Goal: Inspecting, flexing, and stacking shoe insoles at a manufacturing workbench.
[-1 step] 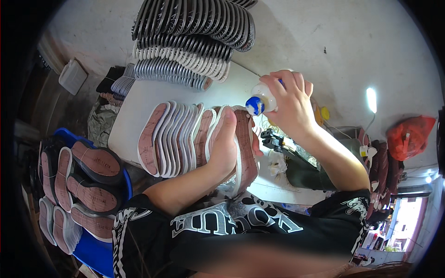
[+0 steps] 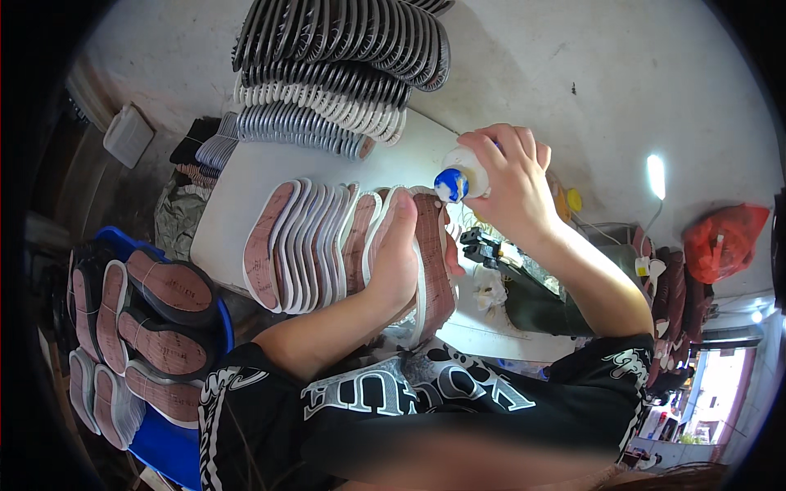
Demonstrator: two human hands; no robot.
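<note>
I'm counting two hands, left (image 2: 395, 254) and right (image 2: 514, 176), one blue-and-white bottle (image 2: 468, 166), one worktop (image 2: 237, 182), one blue tub (image 2: 160, 450), one red plastic bag (image 2: 725, 241) and one glowing tube lamp (image 2: 656, 177). At least eight shoe soles (image 2: 266, 254) are lining the worktop; overlaps are hiding the exact number.

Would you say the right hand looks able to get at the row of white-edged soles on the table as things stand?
Probably not: the right hand is wrapped around the blue-and-white bottle, and the left hand, gripping a brownish sole, lies between it and the row of soles.
</note>
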